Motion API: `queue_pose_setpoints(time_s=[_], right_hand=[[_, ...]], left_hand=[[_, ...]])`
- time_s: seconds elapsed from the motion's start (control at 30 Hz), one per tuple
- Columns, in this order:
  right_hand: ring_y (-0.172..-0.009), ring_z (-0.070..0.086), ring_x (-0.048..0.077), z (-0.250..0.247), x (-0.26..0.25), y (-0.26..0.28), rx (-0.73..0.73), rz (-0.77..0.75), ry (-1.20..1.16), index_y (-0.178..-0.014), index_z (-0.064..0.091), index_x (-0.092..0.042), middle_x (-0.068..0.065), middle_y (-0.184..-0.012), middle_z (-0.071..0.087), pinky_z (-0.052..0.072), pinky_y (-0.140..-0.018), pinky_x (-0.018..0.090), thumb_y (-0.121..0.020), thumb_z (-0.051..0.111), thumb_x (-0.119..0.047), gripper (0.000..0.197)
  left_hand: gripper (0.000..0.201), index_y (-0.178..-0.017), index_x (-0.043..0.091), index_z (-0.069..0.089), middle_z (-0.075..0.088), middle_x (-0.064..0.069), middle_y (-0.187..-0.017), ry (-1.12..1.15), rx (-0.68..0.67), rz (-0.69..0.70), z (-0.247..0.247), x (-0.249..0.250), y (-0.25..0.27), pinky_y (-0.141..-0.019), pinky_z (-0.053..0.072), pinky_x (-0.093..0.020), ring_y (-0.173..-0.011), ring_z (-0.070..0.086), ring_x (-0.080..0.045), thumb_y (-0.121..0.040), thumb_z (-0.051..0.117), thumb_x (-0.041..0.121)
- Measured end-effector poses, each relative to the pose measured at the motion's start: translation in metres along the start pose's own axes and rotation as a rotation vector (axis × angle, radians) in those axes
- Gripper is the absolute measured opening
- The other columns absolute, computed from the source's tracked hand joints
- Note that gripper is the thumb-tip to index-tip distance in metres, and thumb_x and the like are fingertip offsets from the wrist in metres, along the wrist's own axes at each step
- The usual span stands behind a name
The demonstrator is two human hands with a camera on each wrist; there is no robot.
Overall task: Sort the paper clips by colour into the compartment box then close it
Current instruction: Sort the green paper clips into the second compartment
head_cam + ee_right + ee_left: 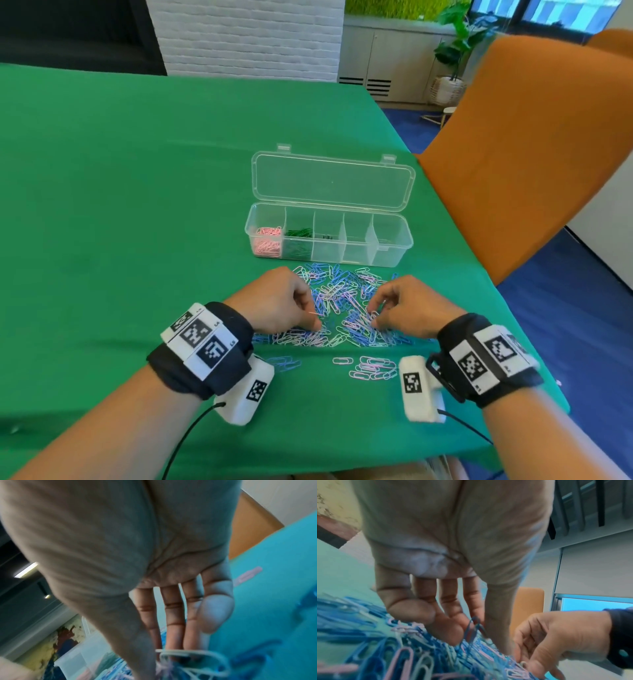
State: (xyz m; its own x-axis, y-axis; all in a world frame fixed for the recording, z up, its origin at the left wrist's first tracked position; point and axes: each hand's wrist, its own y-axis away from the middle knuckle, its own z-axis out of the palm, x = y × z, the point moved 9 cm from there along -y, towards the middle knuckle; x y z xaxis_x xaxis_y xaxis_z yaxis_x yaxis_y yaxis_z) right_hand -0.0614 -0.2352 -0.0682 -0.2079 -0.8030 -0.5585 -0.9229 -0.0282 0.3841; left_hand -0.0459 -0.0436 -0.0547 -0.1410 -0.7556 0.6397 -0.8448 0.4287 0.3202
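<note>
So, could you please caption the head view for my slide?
Both hands, left hand and right hand, pick through mixed paper clips before the open compartment box.

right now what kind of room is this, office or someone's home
Most likely an office or meeting room, not a home: a large table under a green cloth, an orange chair pulled up beside it, built-in cabinets with vent grilles and a potted plant by the window.

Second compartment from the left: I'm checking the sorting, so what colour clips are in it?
Dark green clips, clearest in the head view.
</note>
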Motion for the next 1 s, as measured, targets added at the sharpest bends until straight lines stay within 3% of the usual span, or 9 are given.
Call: queue_pose_setpoints(time_s=[0.17, 0.27, 0.33, 0.43, 0.53, 0.63, 0.77, 0.87, 1.0], right_hand=[[-0.065, 0.055, 0.006, -0.006, -0.032, -0.001, 0.153, -0.091, 0.082, -0.075, 0.070, -0.024, -0.009, -0.069, 0.061, 0.041, -0.059, 0.021, -0.085, 0.073, -0.018, 0.012], [-0.067, 0.060, 0.008, 0.006, -0.052, -0.008, 0.137, -0.136, 0.102, -0.073, 0.072, -0.022, -0.008, -0.069, 0.065, 0.052, -0.067, 0.027, -0.086, 0.071, -0.015, 0.015], [-0.072, 0.066, 0.012, 0.010, -0.053, -0.017, 0.137, -0.090, 0.150, -0.071, 0.071, -0.019, -0.006, -0.070, 0.069, 0.058, -0.076, 0.035, -0.081, 0.077, -0.021, 0.012], [-0.076, 0.068, 0.016, 0.011, -0.052, -0.023, 0.127, -0.020, 0.205, -0.071, 0.069, -0.017, -0.002, -0.073, 0.071, 0.058, -0.078, 0.037, -0.073, 0.085, -0.030, 0.021], [-0.077, 0.068, 0.018, 0.012, -0.051, -0.022, 0.105, -0.021, 0.221, -0.067, 0.068, -0.015, 0.000, -0.072, 0.070, 0.058, -0.080, 0.038, -0.080, 0.080, -0.024, 0.020], [-0.077, 0.069, 0.017, 0.012, -0.044, -0.019, 0.083, -0.035, 0.200, -0.069, 0.069, -0.011, 0.001, -0.074, 0.072, 0.059, -0.080, 0.040, -0.087, 0.071, -0.016, 0.018], [-0.073, 0.067, 0.012, 0.006, -0.029, -0.009, 0.059, -0.038, -0.017, -0.079, 0.071, -0.006, 0.003, -0.079, 0.074, 0.056, -0.073, 0.028, -0.088, 0.071, -0.014, 0.013], [-0.060, 0.060, 0.010, -0.002, -0.023, 0.001, 0.060, -0.045, -0.329, -0.081, 0.067, -0.005, 0.007, -0.080, 0.075, 0.049, -0.054, 0.020, -0.089, 0.069, -0.006, 0.008], [-0.054, 0.058, 0.009, -0.006, -0.021, 0.005, 0.035, -0.060, -0.569, -0.084, 0.063, -0.004, 0.006, -0.072, 0.072, 0.043, -0.045, 0.018, -0.087, 0.067, 0.003, 0.008]], left_hand=[[0.035, -0.078, 0.017, 0.071, 0.071, 0.001, -0.076, -0.023, -0.050, -0.008, 0.001, -0.002, 0.003, -0.068, 0.052, -0.031, -0.062, 0.058, -0.009, -0.071, 0.084, 0.048], [0.019, -0.076, 0.020, 0.069, 0.065, 0.009, -0.066, -0.021, 0.028, 0.000, -0.004, 0.001, -0.002, -0.060, 0.045, -0.025, -0.058, 0.054, -0.006, -0.082, 0.079, 0.035], [0.012, -0.077, 0.019, 0.070, 0.063, 0.011, -0.065, -0.044, 0.088, -0.007, -0.007, 0.003, -0.007, -0.062, 0.045, -0.024, -0.062, 0.056, -0.007, -0.085, 0.076, 0.025], [0.008, -0.080, 0.021, 0.069, 0.061, 0.011, -0.071, -0.130, 0.120, 0.001, -0.010, 0.010, -0.014, -0.071, 0.049, -0.027, -0.071, 0.058, -0.011, -0.085, 0.075, 0.021], [0.012, -0.093, 0.025, 0.069, 0.059, 0.008, -0.085, -0.241, 0.135, 0.025, -0.009, 0.018, -0.019, -0.080, 0.050, -0.031, -0.083, 0.059, -0.016, -0.084, 0.076, 0.023], [0.024, -0.108, 0.023, 0.069, 0.065, 0.002, -0.099, -0.329, 0.117, 0.016, -0.004, 0.020, -0.024, -0.081, 0.050, -0.032, -0.092, 0.062, -0.019, -0.085, 0.075, 0.019], [0.011, -0.098, 0.019, 0.070, 0.067, 0.003, -0.098, -0.331, 0.102, 0.025, -0.003, 0.018, -0.024, -0.086, 0.052, -0.034, -0.091, 0.063, -0.018, -0.088, 0.072, 0.017], [0.011, -0.083, 0.023, 0.062, 0.064, 0.008, -0.087, -0.269, 0.094, 0.040, -0.005, 0.014, -0.020, -0.081, 0.051, -0.032, -0.087, 0.062, -0.015, -0.089, 0.069, 0.017], [0.006, -0.089, 0.017, 0.062, 0.065, 0.003, -0.089, -0.054, 0.161, 0.057, -0.017, 0.008, -0.011, -0.073, 0.050, -0.026, -0.083, 0.062, -0.016, -0.090, 0.067, 0.014]])
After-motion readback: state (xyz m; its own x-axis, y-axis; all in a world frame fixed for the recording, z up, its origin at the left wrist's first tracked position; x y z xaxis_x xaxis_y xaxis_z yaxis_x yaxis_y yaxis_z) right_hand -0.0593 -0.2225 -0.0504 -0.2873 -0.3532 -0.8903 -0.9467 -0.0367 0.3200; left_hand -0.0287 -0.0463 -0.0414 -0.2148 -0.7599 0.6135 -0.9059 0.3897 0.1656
